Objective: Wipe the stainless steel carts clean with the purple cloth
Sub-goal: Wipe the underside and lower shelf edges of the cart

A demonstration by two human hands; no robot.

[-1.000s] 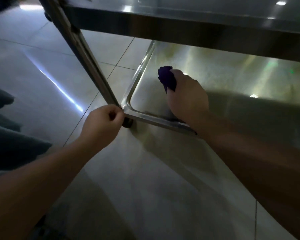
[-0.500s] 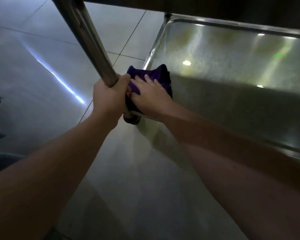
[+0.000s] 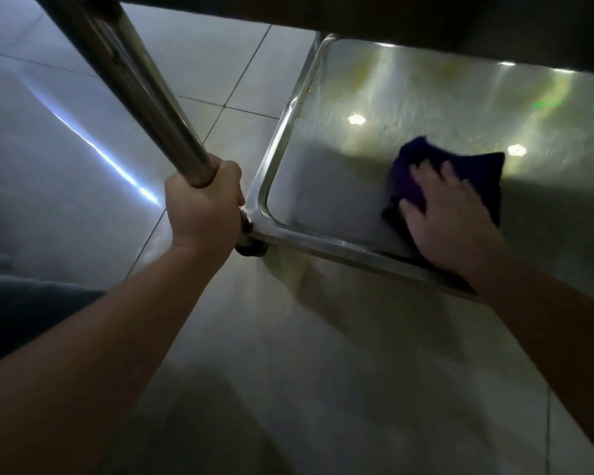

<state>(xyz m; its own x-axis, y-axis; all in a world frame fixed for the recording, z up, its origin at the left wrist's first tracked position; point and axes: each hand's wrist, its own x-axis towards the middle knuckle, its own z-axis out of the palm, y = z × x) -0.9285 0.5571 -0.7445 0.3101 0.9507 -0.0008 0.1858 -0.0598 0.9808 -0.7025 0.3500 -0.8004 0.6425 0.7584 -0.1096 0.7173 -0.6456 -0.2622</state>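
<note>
The stainless steel cart's bottom shelf (image 3: pixel 323 186) is a shiny tray with a raised rim, seen from above. The purple cloth (image 3: pixel 474 169) lies flat on the shelf near its front edge. My right hand (image 3: pixel 450 221) presses down on the cloth with fingers spread. At the shelf's front left corner my left hand (image 3: pixel 203 210) is wrapped around the cart's upright steel post (image 3: pixel 141 87), just above the caster (image 3: pixel 251 248).
The cart's upper shelf (image 3: pixel 426 25) overhangs the top of the view as a dark band. Pale floor tiles (image 3: pixel 220 63) surround the cart. Dark cloth, perhaps my clothing (image 3: pixel 24 313), shows at the lower left.
My right hand has slid the cloth to the right, from the front left corner out along the shelf's front part. My left hand keeps its hold low on the post.
</note>
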